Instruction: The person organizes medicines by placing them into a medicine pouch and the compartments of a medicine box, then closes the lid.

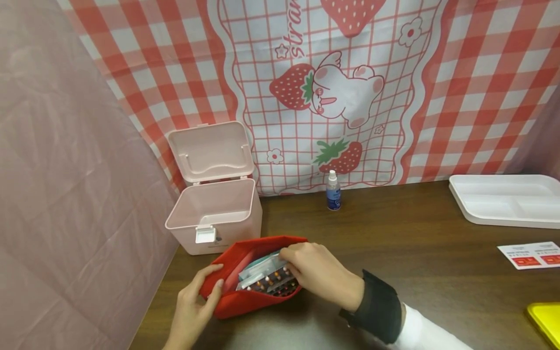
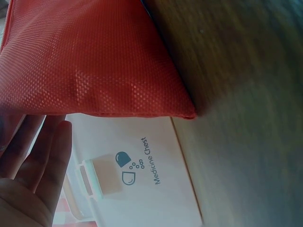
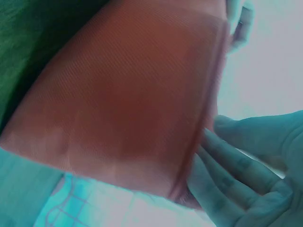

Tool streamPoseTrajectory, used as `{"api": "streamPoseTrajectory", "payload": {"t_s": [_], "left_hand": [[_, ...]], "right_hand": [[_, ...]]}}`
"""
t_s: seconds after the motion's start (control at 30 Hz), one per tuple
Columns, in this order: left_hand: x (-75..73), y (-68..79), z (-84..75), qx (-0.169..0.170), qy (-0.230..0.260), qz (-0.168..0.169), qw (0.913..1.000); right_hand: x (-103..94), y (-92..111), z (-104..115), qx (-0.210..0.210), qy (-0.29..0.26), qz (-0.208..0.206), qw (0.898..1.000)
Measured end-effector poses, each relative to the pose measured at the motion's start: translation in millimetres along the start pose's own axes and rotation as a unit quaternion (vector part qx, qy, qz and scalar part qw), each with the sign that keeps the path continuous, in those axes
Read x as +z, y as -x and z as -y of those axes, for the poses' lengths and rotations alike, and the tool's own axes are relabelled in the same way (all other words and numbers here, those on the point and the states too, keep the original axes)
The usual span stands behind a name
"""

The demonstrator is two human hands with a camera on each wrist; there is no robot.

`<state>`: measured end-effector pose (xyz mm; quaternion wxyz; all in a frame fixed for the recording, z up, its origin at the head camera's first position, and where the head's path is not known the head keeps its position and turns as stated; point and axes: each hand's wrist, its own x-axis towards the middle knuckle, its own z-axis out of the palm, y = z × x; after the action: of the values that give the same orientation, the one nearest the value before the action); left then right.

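A red fabric pouch [image 1: 245, 304] gapes open near the table's front, in front of a pink medicine box. Inside it are silvery packets [image 1: 262, 268] and blister packs [image 1: 272, 281] with rows of small orange-tipped capsules. At the pouch's left end my left hand [image 1: 192, 299] grips the rim, thumb on the near side; in the left wrist view its fingers [image 2: 49, 156] lie behind the red cloth. My right hand [image 1: 317, 272] reaches into the right end of the opening and pinches the packs there. Its fingertips are partly hidden by the rim in the right wrist view.
The pink medicine box [image 1: 232, 238] stands at the back left, lid raised. A small spray bottle [image 1: 333, 192] is by the checked cloth backdrop [image 1: 463, 97]. To the right lie a white divided tray [image 1: 494, 216], a red-and-white printed card [image 1: 531, 255] and a yellow object [image 1: 547, 316].
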<state>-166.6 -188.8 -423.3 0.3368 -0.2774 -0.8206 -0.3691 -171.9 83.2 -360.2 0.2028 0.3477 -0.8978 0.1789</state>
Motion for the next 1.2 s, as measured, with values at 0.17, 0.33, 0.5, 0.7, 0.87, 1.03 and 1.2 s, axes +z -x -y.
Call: {"api": "streamPoseTrajectory", "payload": {"t_s": [0.17,0.33,0.5,0.7,0.87,1.03,1.2], "left_hand": [[-0.7,-0.8,0.0,0.004,0.0,-0.003,1.0],[-1.4,-0.8,0.2,0.008,-0.004,-0.004,0.9999],[-1.3,-0.1,0.7,0.007,-0.001,-0.003,1.0],[-1.3,-0.2,0.8,0.006,-0.002,-0.004,1.0],[-1.2,-0.5,0.8,-0.001,-0.002,0.0,1.0],[-1.0,0.2,1.7,-0.004,-0.002,0.004,1.0],[-0.3,0.4,1.7,-0.003,-0.007,0.006,1.0]], "right_hand": [[-11.0,2.4,-1.5,-0.001,0.005,-0.064,0.998],[-16.7,3.0,-3.9,0.007,0.021,-0.13,0.991],[-24.6,1.8,-9.1,0.022,0.0,-0.179,0.984],[-31.7,0.4,-22.7,0.054,0.011,-0.212,0.976],[-30.9,0.6,-39.4,0.095,0.026,-0.203,0.974],[-25.1,0.9,-62.0,0.138,0.03,-0.173,0.975],[-19.0,2.5,-87.8,0.181,0.023,-0.138,0.973]]}}
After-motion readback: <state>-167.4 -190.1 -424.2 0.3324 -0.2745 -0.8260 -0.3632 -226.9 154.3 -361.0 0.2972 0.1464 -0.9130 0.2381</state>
